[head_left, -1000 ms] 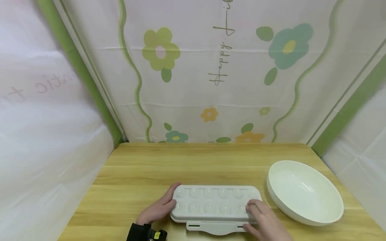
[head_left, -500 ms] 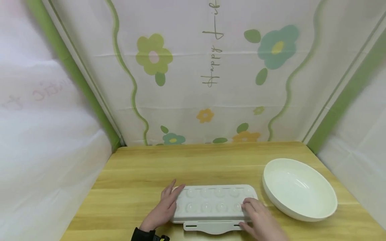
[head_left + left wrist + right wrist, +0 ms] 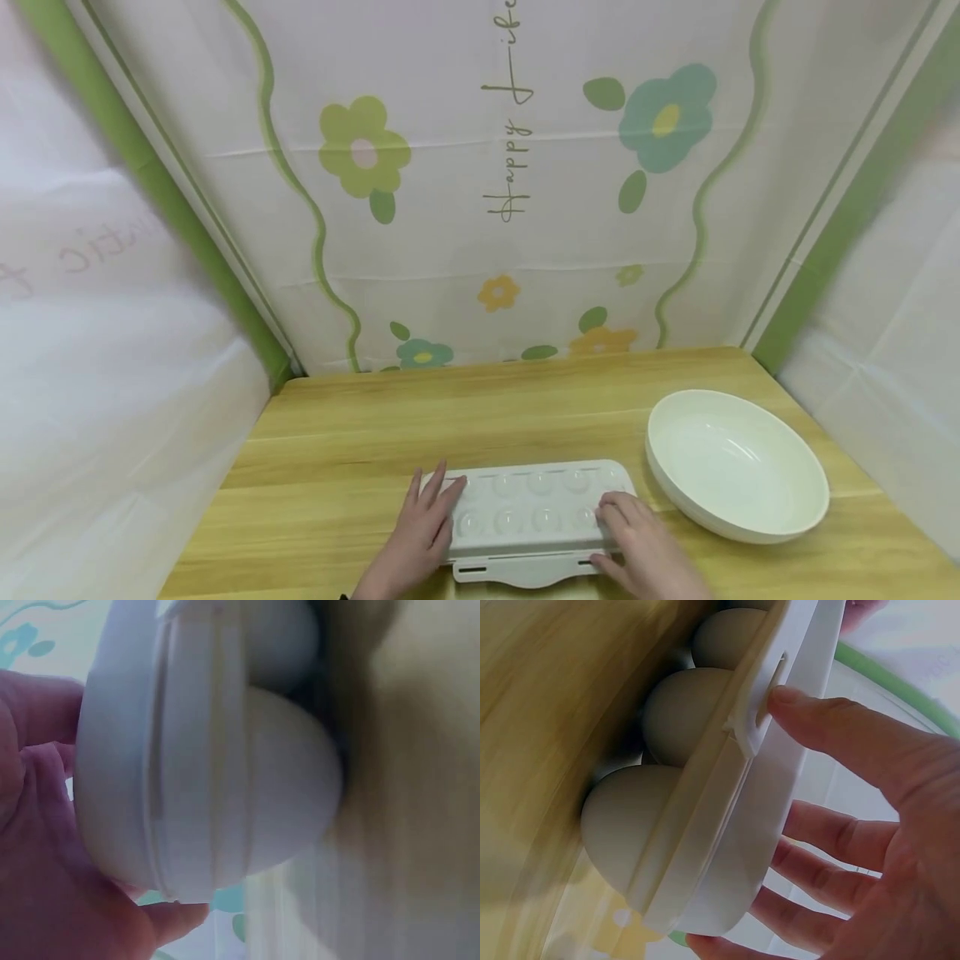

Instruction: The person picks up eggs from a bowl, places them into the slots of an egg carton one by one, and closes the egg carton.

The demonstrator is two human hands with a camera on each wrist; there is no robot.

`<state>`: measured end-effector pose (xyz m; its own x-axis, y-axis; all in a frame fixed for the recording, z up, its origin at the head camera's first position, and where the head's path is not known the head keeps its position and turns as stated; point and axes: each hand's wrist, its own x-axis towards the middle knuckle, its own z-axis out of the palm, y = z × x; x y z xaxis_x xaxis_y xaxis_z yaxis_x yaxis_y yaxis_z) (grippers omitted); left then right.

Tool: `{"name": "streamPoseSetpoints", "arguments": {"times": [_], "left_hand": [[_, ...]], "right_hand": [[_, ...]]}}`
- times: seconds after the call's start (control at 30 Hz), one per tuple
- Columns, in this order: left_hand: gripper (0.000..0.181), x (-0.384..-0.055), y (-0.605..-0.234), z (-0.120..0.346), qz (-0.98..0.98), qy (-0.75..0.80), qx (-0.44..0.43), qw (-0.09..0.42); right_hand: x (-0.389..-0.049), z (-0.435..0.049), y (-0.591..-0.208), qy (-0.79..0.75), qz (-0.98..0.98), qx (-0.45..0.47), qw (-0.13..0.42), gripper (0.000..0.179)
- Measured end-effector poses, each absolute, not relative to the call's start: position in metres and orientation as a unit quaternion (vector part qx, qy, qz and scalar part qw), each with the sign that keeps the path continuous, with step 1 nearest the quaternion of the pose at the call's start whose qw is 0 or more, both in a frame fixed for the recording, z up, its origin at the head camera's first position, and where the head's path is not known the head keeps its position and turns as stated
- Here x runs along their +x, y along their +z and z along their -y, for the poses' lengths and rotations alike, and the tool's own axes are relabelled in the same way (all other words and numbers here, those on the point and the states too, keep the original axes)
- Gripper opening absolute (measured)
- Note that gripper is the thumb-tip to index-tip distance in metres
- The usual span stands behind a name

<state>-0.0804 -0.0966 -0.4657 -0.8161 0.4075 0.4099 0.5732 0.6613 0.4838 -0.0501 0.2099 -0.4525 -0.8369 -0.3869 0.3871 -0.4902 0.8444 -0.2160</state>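
A white plastic egg box (image 3: 525,500) with rows of round bumps on its lid lies shut at the table's front. My left hand (image 3: 412,533) rests on its left end, fingers stretched over the lid. At the right end, my right hand (image 3: 648,542) holds the lid with bent fingers, its thumb at the slot of the front latch flap (image 3: 525,571). The flap sticks out toward me. In the right wrist view, rounded egg cups (image 3: 626,821) bulge below the rim and the thumb (image 3: 799,712) touches the flap. The box's inside is hidden.
A large cream bowl (image 3: 738,467) stands to the right of the egg box on the wooden table (image 3: 465,417). Behind the table hangs a white curtain (image 3: 442,233) with printed flowers; white sheets flank both sides.
My left hand has slid from the box's left edge onto the top of the lid, its fingers spreading. My right hand stays in place on the box. The head view has shifted slightly.
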Motion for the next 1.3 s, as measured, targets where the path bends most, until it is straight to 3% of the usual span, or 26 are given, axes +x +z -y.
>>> {"name": "streamPoseSetpoints", "arguments": {"times": [0.2,0.5,0.9,1.3], "left_hand": [[0.043,-0.074,-0.473,0.093,0.91,-0.271,-0.265,0.165],[0.07,-0.07,-0.475,0.093,0.925,-0.245,-0.271,0.109],[0.085,-0.071,-0.475,0.095,0.929,-0.249,-0.264,0.073],[0.098,-0.073,-0.477,0.095,0.934,-0.211,-0.266,0.112]], "right_hand": [[-0.051,-0.209,-0.453,0.155,0.949,0.225,0.159,0.046],[-0.052,-0.208,-0.452,0.157,0.953,0.214,0.145,0.045],[-0.053,-0.207,-0.451,0.16,0.955,0.212,0.132,0.044],[-0.053,-0.205,-0.451,0.16,0.959,0.199,0.121,0.045]]}}
